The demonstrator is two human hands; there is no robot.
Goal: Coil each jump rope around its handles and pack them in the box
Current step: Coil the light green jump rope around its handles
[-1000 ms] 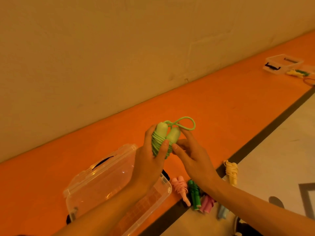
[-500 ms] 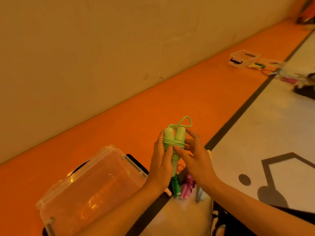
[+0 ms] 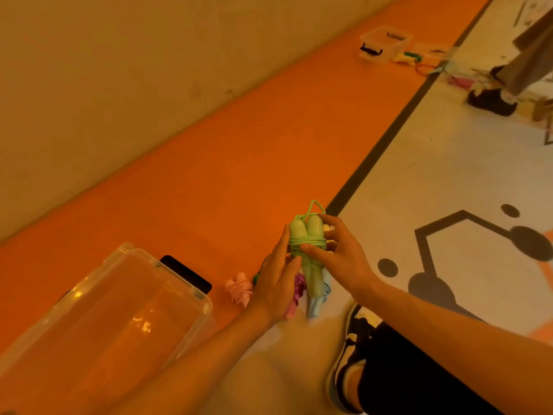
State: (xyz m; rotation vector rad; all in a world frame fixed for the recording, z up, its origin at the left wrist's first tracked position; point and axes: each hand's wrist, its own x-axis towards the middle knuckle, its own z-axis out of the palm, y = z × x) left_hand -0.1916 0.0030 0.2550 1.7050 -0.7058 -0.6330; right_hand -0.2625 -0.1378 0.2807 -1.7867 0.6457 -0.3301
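Single head-worn wide-angle view, looking forward and down from standing height, left hand (image 3: 276, 284) and right hand (image 3: 344, 259) with the green jump rope (image 3: 308, 235) close at centre, clear plastic box (image 3: 104, 310) near left — wall (image 3: 119, 85) far left, white floor (image 3: 449, 175) stretching far right.

A flat black thing (image 3: 186, 274) lies on the orange floor (image 3: 239, 163); a black and white shoe (image 3: 348, 363) sits near; another black shoe (image 3: 490, 101) stands far off.
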